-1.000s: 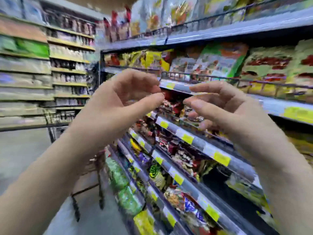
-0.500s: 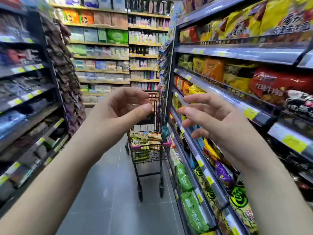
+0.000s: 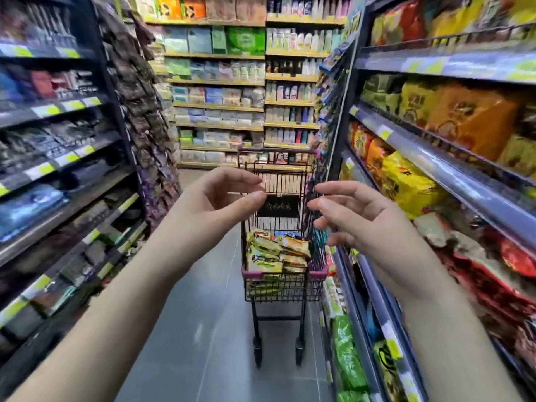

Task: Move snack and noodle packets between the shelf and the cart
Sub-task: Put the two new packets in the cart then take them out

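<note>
the noodle packets (image 3: 277,252), yellow, green and orange, lie heaped in the basket of a dark wire cart (image 3: 282,285) that stands in the middle of the aisle, a little way off, close against the shelf (image 3: 452,172) on the right. the cart has pink corner pieces on its rim, and its two near wheels rest on the grey tiled floor (image 3: 203,329).

nearer, both bare forearms reach forward at about the height of the cart's upper frame. the left hand (image 3: 214,204) is empty, fingers curled and thumb brought close to the fingertips without gripping anything. the right hand (image 3: 365,219) is also empty, fingers loosely spread and slightly bent. the two hands are apart, with the cart seen in the gap between them, and neither touches the cart or any packet.

the shelf on the right runs from near to far and carries rows of snack bags (image 3: 406,184) in yellow, orange, red and green, with yellow price tags on its edges. on the left is a darker rack (image 3: 66,158), its goods blurred. at the far end of the aisle, pale shelving (image 3: 220,82) holds boxes and bottles.
</note>
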The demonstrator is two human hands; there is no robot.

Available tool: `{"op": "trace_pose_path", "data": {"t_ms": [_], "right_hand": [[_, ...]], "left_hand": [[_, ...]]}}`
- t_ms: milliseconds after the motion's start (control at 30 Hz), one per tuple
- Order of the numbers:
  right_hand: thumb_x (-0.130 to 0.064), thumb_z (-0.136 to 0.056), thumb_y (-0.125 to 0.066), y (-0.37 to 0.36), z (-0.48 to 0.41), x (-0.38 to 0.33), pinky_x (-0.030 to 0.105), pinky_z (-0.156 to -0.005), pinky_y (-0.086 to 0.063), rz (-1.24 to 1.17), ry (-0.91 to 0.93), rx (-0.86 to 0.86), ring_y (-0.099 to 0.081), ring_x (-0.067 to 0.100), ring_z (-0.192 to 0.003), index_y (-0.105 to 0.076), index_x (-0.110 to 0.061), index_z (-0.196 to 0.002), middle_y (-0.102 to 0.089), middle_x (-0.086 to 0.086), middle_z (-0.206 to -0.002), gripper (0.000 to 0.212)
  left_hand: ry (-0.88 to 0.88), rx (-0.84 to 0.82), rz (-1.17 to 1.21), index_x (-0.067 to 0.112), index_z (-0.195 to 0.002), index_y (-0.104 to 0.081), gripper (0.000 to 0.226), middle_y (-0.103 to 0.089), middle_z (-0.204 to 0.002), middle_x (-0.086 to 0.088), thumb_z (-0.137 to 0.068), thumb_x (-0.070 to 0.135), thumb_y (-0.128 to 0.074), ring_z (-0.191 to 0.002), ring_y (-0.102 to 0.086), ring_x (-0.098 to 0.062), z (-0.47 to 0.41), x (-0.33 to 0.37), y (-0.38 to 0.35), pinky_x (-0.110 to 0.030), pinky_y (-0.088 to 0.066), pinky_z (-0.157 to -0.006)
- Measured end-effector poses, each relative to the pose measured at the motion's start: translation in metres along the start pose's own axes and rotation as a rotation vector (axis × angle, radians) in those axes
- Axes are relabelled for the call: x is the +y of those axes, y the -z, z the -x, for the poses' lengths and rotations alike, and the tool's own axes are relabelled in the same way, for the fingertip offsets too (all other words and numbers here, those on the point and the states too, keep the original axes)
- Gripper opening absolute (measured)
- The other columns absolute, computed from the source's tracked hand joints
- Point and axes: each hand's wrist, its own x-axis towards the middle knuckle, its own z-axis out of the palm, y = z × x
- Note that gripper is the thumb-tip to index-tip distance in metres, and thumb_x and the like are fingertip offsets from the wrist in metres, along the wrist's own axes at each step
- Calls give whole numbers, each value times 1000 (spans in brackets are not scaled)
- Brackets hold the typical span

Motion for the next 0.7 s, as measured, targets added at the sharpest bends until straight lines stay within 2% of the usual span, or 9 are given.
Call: {"op": "trace_pose_path", "data": {"t_ms": [267, 367, 467, 567, 700], "right_hand": [[-54, -77, -86, 6, -126, 65, 22, -67, -57, 22, -28, 3, -75, 12, -90, -76, -32, -115, -78, 3, -112, 45], [-44, -82, -83, -1, -179, 85, 23, -69, -57, 47, -71, 21, -73, 12, -88, -76, -32, -114, -78, 3, -110, 35], [-45, -81, -84, -6, -227, 105, 23, -70, -56, 34, -100, 54, -72, 11, -87, -76, -33, -112, -78, 5, -110, 35], [-46, -79, -86, -6, -271, 125, 22, -69, -56, 35, -121, 66, -72, 11, -85, -76, -32, -112, -78, 6, -110, 38], [-37, -84, -84, 2, -320, 156, 22, -68, -56, 33, -167, 99, -72, 11, -84, -77, -32, -108, -79, 4, -105, 26]], "left_hand": [[11, -11, 57, 20, -111, -72, 36, -78, -111, -1, -79, 35, -79, -105, -74, -23, -119, -84, 21, -32, -60, -94], [9, -53, 18, 23, -112, -71, 38, -78, -112, 2, -80, 39, -83, -99, -75, -14, -167, -114, 42, -29, -61, -90], [22, -85, 17, 33, -107, -72, 38, -77, -112, 4, -76, 48, -84, -99, -74, -12, -215, -142, 60, -25, -60, -85], [57, -95, 32, 30, -107, -72, 36, -78, -111, 5, -77, 44, -88, -96, -74, -10, -263, -173, 68, -25, -60, -85], [125, -103, 60, 23, -107, -72, 38, -79, -106, 6, -73, 38, -79, -91, -74, -4, -313, -215, 67, -19, -59, -80]]}}
